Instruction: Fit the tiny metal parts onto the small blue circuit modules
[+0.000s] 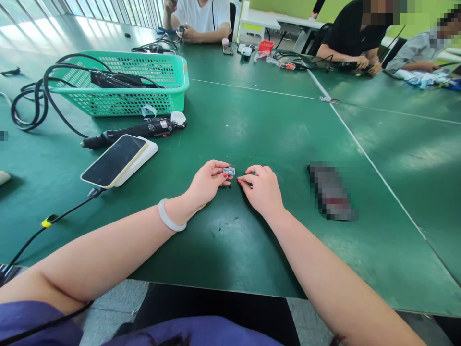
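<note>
Near the middle of the green table (230, 250), my left hand (207, 181) pinches a small, partly clear and silvery piece (229, 171) between thumb and fingers. My right hand (262, 189) is just to its right, a small gap away, with thumb and index fingertip pressed together. Whatever those right fingertips hold, if anything, is too small to name. Tiny dark bits lie on the tabletop below and between the hands.
A green basket (126, 103) with cables stands at the back left. Before it lie a black cylindrical tool (137, 130) and a phone (113, 161) on a white stand. A pixelated dark object (331, 192) lies right. Other people sit across the table.
</note>
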`<move>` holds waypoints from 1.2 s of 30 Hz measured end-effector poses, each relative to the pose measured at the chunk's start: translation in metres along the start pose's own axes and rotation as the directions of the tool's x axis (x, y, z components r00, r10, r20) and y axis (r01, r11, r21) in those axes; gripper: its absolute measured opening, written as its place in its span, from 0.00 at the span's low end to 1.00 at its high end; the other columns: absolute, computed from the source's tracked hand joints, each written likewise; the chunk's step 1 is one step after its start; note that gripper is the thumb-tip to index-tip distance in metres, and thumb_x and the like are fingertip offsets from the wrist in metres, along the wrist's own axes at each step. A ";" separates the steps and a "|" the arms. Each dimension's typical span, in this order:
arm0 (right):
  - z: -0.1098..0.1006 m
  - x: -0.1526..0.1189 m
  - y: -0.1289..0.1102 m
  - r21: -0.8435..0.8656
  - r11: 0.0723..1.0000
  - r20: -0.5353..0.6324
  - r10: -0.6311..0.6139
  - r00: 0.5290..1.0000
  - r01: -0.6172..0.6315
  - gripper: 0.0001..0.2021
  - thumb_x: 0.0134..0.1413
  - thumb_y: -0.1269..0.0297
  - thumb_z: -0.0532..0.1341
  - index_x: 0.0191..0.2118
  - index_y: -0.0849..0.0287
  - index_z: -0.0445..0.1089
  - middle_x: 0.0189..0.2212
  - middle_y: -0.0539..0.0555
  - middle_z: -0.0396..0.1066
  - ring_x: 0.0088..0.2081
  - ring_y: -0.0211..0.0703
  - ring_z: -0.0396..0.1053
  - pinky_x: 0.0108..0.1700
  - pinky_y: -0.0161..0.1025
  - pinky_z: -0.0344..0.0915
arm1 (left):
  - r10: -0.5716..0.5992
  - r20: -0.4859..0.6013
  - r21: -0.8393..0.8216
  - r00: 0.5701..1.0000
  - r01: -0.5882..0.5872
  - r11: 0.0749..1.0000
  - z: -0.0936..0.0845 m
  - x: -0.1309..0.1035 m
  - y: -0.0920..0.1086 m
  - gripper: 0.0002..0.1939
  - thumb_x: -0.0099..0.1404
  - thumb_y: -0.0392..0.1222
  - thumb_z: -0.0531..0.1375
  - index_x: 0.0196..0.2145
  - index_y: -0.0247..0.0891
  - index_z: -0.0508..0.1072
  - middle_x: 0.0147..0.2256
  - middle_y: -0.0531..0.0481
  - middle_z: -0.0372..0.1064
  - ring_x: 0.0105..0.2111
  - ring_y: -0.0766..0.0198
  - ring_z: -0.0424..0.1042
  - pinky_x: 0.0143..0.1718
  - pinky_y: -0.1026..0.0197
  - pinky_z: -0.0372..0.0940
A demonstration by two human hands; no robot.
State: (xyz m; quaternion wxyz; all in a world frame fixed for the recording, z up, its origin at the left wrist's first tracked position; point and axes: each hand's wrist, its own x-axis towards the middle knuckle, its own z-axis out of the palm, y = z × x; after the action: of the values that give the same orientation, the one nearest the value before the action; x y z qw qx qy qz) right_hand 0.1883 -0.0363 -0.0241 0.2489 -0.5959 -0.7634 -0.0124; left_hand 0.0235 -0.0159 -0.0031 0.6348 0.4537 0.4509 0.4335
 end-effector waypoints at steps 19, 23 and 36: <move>-0.022 -0.002 -0.007 0.734 0.645 0.063 0.246 0.967 -0.211 0.04 0.50 0.64 0.62 0.29 0.58 0.72 0.33 0.53 0.77 0.36 0.43 0.75 0.42 0.43 0.70 | 0.044 0.152 0.236 0.987 -0.080 0.969 -0.004 -0.003 -0.002 0.08 0.58 0.29 0.59 0.37 0.35 0.68 0.32 0.49 0.73 0.29 0.69 0.70 0.36 0.60 0.67; -0.027 -0.005 -0.004 0.567 0.821 -0.047 0.109 0.993 -0.063 0.06 0.51 0.69 0.61 0.35 0.55 0.74 0.35 0.49 0.78 0.39 0.41 0.75 0.46 0.43 0.69 | 0.053 0.196 0.278 0.979 -0.108 0.954 -0.006 -0.003 -0.006 0.09 0.58 0.32 0.60 0.38 0.35 0.68 0.33 0.49 0.73 0.30 0.68 0.70 0.36 0.58 0.67; -0.030 -0.009 -0.005 0.290 0.932 -0.078 -0.202 0.976 0.216 0.26 0.57 0.77 0.52 0.59 0.48 0.62 0.38 0.46 0.78 0.41 0.38 0.73 0.46 0.42 0.73 | 0.081 0.247 0.348 0.966 -0.167 0.923 -0.006 -0.005 -0.004 0.07 0.58 0.35 0.60 0.37 0.36 0.70 0.34 0.48 0.74 0.33 0.65 0.72 0.40 0.57 0.66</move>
State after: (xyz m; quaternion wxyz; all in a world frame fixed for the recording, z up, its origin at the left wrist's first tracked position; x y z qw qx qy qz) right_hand 0.1963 -0.0555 -0.0005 0.3506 -0.4669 -0.8095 0.0619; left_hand 0.0169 -0.0203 -0.0073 0.5577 0.6383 0.4182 0.3266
